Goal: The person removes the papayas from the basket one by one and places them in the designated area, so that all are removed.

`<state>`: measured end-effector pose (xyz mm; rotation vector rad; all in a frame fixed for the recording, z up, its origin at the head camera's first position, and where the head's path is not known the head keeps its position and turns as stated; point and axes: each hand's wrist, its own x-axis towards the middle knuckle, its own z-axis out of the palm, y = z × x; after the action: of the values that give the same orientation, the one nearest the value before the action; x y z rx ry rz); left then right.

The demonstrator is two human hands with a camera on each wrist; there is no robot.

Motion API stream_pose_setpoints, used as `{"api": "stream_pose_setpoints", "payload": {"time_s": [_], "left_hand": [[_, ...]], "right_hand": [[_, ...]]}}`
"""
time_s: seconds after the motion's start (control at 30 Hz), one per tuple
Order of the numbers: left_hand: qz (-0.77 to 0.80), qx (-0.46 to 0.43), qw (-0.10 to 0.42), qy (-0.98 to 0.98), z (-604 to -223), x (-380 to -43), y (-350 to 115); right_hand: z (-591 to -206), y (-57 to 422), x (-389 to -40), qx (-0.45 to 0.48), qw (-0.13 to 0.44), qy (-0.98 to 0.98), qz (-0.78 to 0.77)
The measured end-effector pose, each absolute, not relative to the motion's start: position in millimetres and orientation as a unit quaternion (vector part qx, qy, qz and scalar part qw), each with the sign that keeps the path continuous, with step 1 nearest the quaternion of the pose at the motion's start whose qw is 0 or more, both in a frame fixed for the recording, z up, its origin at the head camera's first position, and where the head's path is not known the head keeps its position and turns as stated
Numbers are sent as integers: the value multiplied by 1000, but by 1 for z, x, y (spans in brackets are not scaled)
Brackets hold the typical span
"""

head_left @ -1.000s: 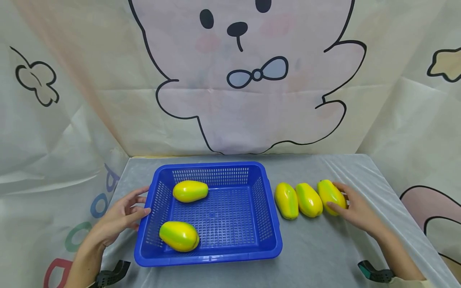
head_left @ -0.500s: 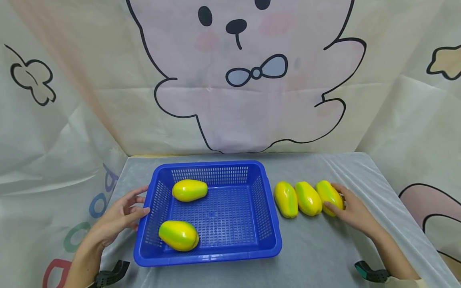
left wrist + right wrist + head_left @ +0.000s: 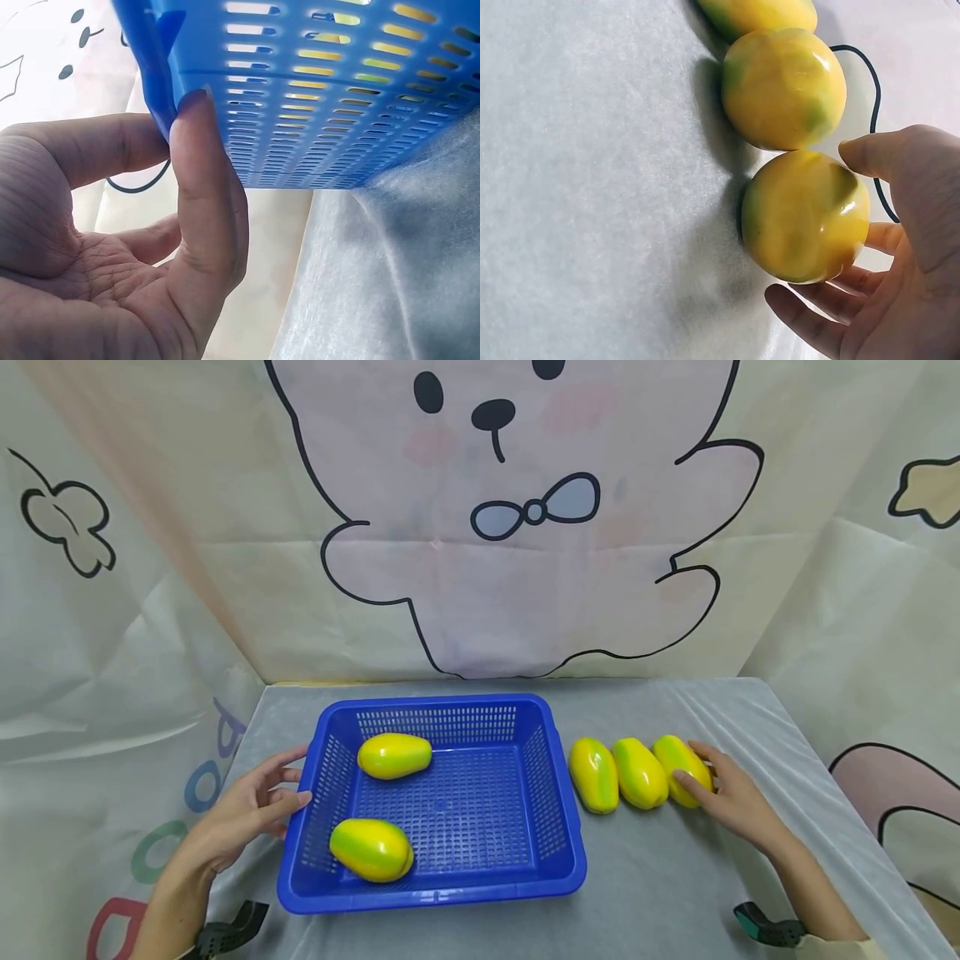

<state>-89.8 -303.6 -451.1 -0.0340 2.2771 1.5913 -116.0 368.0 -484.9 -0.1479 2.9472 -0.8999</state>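
Note:
On the grey cloth right of the blue basket [image 3: 442, 906], three yellow-green papayas stand in a row: a left papaya [image 3: 593, 775], a middle papaya [image 3: 640, 773] and a right papaya [image 3: 678, 768]. My right hand [image 3: 738, 797] holds the right one, its thumb over the top and fingers around the far side. In the right wrist view, this papaya [image 3: 806, 217] sits against its neighbour [image 3: 784, 90]. My left hand [image 3: 243, 810] pinches the basket's left rim, the slotted wall [image 3: 300, 112] filling much of the left wrist view.
Inside the basket lie two more papayas, one at the back left [image 3: 394, 756] and one at the front left [image 3: 372, 850]. Grey cloth [image 3: 645, 885] covers the table. A printed curtain [image 3: 525, 602] hangs behind it and at both sides.
My right hand has slid slightly left with the right papaya, bringing it closer to the middle one. The left hand stays at the basket rim.

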Motion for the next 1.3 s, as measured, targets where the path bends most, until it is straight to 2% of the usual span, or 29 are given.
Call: {"api": "stream_pose_setpoints", "payload": {"time_s": [0.47, 0.87, 1.3], "left_hand": [[570, -8, 178, 802, -450, -89, -304], [571, -5, 179, 801, -448, -90, -303], [569, -6, 177, 803, -449, -89, -306]], "right_hand": [[-475, 368, -118, -61, 16, 951, -301], [-452, 353, -113, -83, -19, 951, -298], [-419, 314, -111, -110, -40, 946, -301]]}}
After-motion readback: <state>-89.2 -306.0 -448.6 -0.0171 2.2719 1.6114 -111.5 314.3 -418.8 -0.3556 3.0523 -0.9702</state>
